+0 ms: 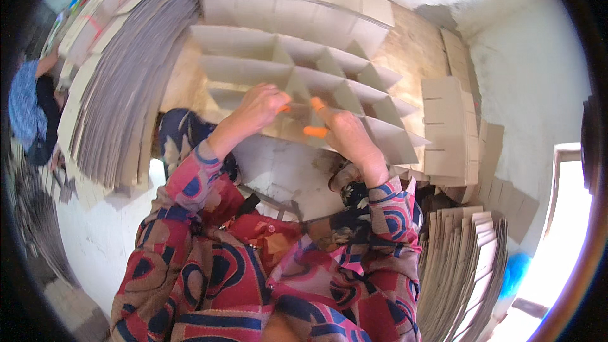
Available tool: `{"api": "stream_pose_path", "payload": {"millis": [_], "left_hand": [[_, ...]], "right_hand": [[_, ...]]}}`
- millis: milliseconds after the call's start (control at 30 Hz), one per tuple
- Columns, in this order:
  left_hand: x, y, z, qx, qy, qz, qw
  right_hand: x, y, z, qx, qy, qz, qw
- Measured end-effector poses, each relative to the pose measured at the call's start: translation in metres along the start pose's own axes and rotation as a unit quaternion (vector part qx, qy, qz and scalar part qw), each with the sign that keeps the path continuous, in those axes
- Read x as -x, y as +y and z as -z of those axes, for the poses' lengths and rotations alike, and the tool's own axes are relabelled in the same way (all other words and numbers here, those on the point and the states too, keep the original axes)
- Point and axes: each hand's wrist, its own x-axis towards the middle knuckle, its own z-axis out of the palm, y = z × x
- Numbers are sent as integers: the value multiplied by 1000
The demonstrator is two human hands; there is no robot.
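A cardboard divider grid of interlocked strips stands on a tan work surface before me, its cells facing up. My left hand is at its near edge, fingers curled together; what they grip, if anything, is hidden. Just to the right, my right hand reaches over the near strips, thumb and forefinger spread apart. Orange covers sit on the fingertips of both hands.
Behind the grid lies a thick stack of slotted cardboard strips. A long fanned stack of cardboard is on the left, with more slotted pieces at right and upright sheets lower right. Another person is at far left.
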Motion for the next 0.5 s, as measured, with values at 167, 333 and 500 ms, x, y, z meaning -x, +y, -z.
{"api": "stream_pose_path", "payload": {"millis": [167, 333, 500], "left_hand": [[-3, 15, 16, -16, -3, -1, 1000], [1, 17, 31, -31, 2, 0, 1000], [9, 11, 37, -70, 14, 1, 997]], "right_hand": [[37, 74, 48, -10, 227, -25, 973], [115, 226, 78, 341, 302, -365, 812], [166, 260, 58, 357, 196, -542, 735]]}}
